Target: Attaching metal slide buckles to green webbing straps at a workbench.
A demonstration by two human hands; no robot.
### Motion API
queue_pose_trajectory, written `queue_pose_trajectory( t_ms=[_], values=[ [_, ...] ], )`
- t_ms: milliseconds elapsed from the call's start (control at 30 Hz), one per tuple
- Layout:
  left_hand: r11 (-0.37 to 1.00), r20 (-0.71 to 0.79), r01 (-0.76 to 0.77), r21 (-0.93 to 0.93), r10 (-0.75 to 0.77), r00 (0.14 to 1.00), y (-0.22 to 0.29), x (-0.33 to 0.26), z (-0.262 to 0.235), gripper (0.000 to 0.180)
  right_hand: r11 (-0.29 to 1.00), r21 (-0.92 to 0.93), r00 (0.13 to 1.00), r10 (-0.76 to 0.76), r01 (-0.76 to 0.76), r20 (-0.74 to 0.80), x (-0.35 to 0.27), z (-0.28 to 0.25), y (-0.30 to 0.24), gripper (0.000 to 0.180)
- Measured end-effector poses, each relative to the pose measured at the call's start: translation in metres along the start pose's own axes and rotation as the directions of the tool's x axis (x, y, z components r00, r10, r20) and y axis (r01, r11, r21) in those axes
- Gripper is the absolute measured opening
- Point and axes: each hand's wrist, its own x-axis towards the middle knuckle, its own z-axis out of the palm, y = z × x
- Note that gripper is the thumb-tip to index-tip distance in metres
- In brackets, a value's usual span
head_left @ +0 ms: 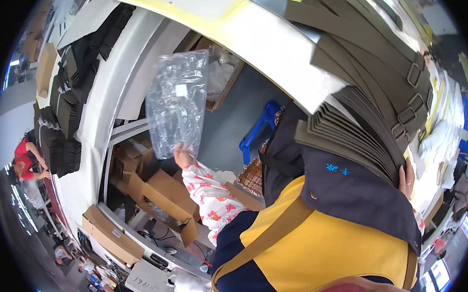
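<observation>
My left hand, in a white sleeve with a red and orange print, pinches the lower edge of a clear plastic bag and holds it up in the air. The bag is crumpled, see-through and looks empty, with a small white label on it. My right hand presses against the side of a thick stack of olive-brown fabric straps held against my chest. More of the same straps, with metal buckles, lie fanned out on the white table beyond the stack.
Open cardboard boxes stand on the floor under the table, beside a blue plastic stool. Stacks of black fabric pieces cover a white surface at the left. A person in red is at the far left.
</observation>
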Motion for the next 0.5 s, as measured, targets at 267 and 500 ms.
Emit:
queue_pose_trajectory(
  t_ms=[267,500],
  values=[
    [0.981,0.135,0.173,-0.083,-0.161,0.978,-0.040,0.028,0.134,0.037,0.997,-0.044,0.998,0.055,-0.057,-0.043,-0.015,0.009,0.019,0.056],
    [0.986,0.271,0.129,-0.102,-0.097,0.958,-0.032,0.050,0.199,0.035,0.994,-0.054,0.995,0.091,-0.092,-0.030,-0.010,0.005,0.010,0.058]
  ],
)
